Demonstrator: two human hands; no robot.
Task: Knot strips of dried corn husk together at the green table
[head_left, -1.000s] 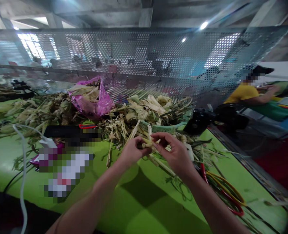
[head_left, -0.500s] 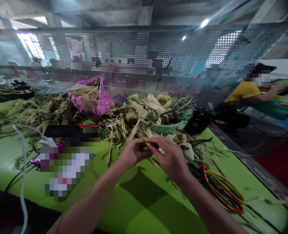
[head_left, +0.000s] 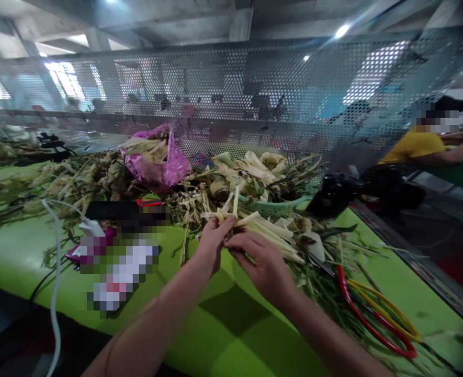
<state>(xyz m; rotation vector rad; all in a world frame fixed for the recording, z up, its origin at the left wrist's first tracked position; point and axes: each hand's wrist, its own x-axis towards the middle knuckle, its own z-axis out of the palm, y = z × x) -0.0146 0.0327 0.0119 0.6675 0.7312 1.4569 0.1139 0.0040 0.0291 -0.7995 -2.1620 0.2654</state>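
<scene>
My left hand [head_left: 212, 245] pinches pale dried corn husk strips [head_left: 231, 205], which stick up and out to the left past the thumb. Against it, the fingers of my right hand [head_left: 263, 266] are curled and press at the same husk; the exact point of grip is hidden. Just behind my right hand lies a bundle of pale husk strips [head_left: 272, 233] on the green table [head_left: 223, 335]. Farther back, a green basket [head_left: 272, 208] is heaped with corn husks [head_left: 250, 170].
Large scissors [head_left: 347, 293] with red and yellow handles lie at right. A pink plastic bag [head_left: 158, 166] of husks, a dark flat object [head_left: 109, 210] and a white cable [head_left: 55, 277] are at left. A perforated metal screen [head_left: 215, 73] stands behind. A person in yellow [head_left: 423, 144] sits at right.
The view has shifted slightly left. My left hand has turned, thumb now upward, and the husk strips show above it. The pale bundle behind my right hand is now plainly visible.
</scene>
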